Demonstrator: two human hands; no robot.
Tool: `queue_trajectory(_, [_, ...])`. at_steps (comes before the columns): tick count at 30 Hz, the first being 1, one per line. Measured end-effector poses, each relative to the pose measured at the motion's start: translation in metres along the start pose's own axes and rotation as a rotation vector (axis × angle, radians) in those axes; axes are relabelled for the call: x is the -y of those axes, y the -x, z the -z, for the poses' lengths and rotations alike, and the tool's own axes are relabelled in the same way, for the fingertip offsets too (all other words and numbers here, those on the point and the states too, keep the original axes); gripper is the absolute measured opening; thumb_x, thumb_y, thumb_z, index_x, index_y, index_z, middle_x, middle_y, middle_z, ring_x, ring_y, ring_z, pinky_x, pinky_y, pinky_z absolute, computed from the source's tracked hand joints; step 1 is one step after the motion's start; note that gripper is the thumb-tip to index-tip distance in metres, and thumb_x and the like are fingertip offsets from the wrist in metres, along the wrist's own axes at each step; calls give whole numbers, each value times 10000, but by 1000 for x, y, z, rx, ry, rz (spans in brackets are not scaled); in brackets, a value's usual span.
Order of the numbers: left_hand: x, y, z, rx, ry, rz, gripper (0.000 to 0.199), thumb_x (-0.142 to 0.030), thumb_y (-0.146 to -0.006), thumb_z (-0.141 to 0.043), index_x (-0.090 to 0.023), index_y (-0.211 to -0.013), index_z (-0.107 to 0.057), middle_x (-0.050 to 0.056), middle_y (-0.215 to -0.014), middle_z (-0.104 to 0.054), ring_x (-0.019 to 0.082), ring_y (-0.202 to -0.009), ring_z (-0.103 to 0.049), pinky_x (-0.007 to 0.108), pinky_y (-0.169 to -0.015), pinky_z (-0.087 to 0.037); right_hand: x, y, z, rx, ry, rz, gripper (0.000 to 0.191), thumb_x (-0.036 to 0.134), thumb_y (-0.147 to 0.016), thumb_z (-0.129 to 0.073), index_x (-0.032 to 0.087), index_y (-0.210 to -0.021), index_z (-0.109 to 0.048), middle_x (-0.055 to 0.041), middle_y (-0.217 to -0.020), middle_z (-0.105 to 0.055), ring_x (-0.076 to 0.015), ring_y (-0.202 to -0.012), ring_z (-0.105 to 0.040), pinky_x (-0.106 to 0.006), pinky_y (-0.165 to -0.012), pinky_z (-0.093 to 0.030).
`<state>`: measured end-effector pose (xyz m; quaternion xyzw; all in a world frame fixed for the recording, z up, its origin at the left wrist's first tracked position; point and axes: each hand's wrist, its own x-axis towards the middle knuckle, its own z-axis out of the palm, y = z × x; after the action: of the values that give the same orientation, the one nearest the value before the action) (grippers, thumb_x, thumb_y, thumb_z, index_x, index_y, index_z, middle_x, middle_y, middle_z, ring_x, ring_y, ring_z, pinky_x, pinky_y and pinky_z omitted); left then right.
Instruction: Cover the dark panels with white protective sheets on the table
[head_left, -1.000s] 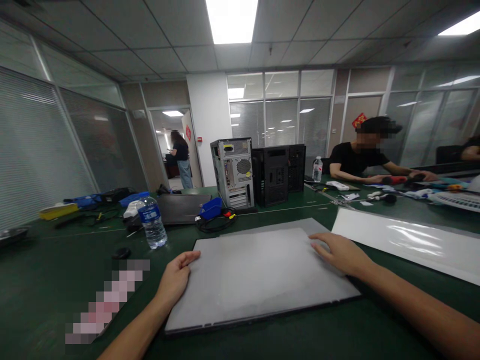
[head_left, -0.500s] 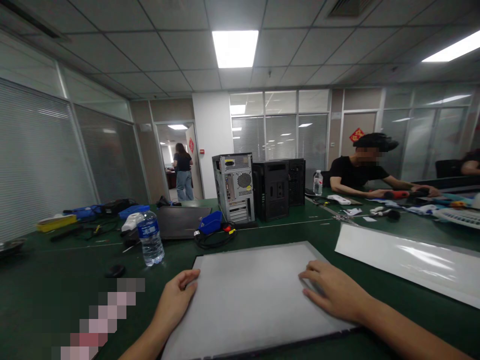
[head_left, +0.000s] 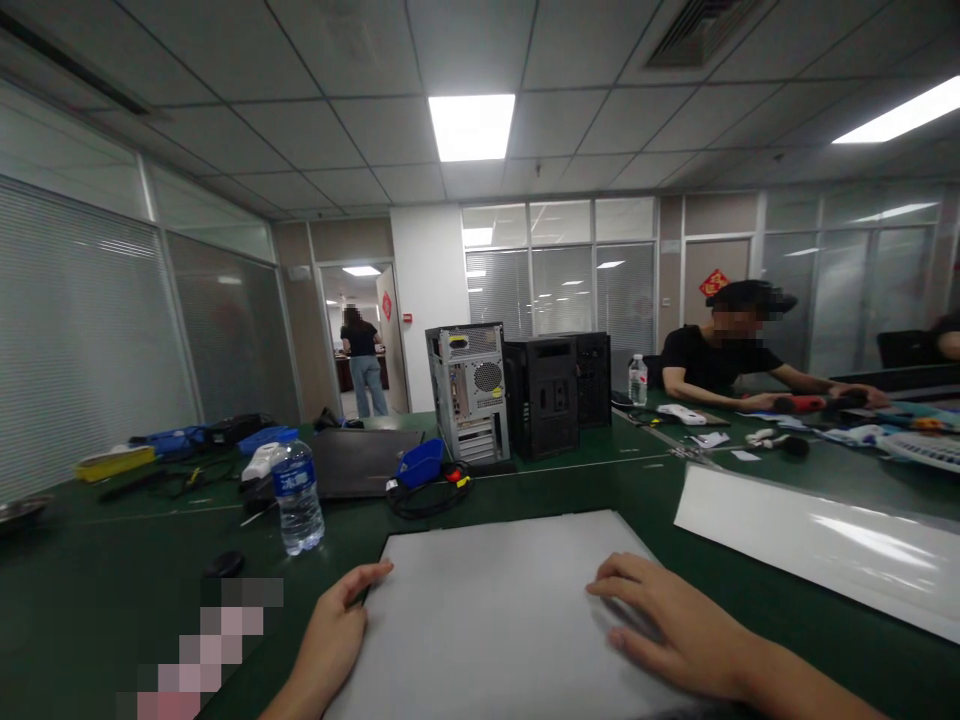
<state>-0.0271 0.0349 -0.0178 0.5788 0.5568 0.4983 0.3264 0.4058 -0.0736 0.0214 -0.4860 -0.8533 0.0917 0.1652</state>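
A flat, whitish rectangular panel [head_left: 495, 620] with a thin dark edge lies in front of me on the green table. My left hand [head_left: 334, 625] is at its left edge, one finger stretched out with its tip at the far left corner. The undersides of that hand's fingers are hidden. Over the right part of the panel is my right hand [head_left: 667, 620], thumb and fingers apart, holding nothing. Whether its fingertips touch the surface I cannot tell. The panel's near edge runs out of view.
A water bottle [head_left: 298, 500] and a dark round object [head_left: 224, 564] stand to the left. Behind are a laptop-like dark panel [head_left: 360, 462], a blue object [head_left: 420, 462] with cables and computer cases [head_left: 471, 400]. A glossy white sheet [head_left: 810, 545] lies right; a co-worker [head_left: 705, 350] sits beyond.
My left hand has loosened at the panel's edge, its thumb drawing back from the finger. My right hand has shifted slightly left over the panel. The view has tilted up a little.
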Motion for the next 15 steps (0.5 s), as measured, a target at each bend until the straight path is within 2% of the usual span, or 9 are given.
queue_trajectory(2, [2, -1, 1, -1, 14, 9, 566, -89, -433, -456, -250, -867, -781, 15, -1113, -765, 278, -1223, -621, 451, -1144, -367, -10, 3, 2, -20, -42, -28, 501, 545, -956, -450, 304, -1380, -564, -89, -1363, -541, -251, -1234, -511, -442, -1091, -386])
queue_trajectory(5, [1, -1, 1, 1, 9, 11, 487, -145, -500, -518, -247, -894, -787, 33, -1136, -758, 301, -1217, -622, 465, -1142, -365, -34, 6, 1, -78, -47, -110, 492, 558, -956, -441, 329, -1371, -576, -72, -1405, -523, -268, -1293, -475, -478, -1132, -348])
queue_trajectory(10, [1, -5, -1, 28, -60, 57, 430, -221, -533, -608, -272, -924, -781, 28, -1182, -740, 324, -1249, -596, 476, -1145, -361, -81, 6, -15, -108, -87, -304, 558, 618, -944, -414, 303, -1371, -587, -73, -1507, -435, -293, -1413, -355, -527, -1195, -243])
queue_trajectory(12, [8, -7, 1, 51, -69, 82, 368, -260, -551, -636, -308, -889, -773, 5, -1217, -723, 322, -1283, -568, 464, -1141, -371, -91, 5, -23, -104, -148, -369, 589, 639, -935, -413, 304, -1395, -565, -61, -1551, -381, -292, -1446, -306, -536, -1210, -202])
queue_trajectory(15, [21, -8, 8, 80, -64, 88, 254, -385, -597, -685, -324, -835, -753, 5, -1241, -711, 341, -1288, -560, 500, -1142, -357, -92, 5, -29, -91, -197, -430, 620, 665, -906, -450, 326, -1418, -543, -23, -1590, -319, -298, -1480, -232, -550, -1219, -149])
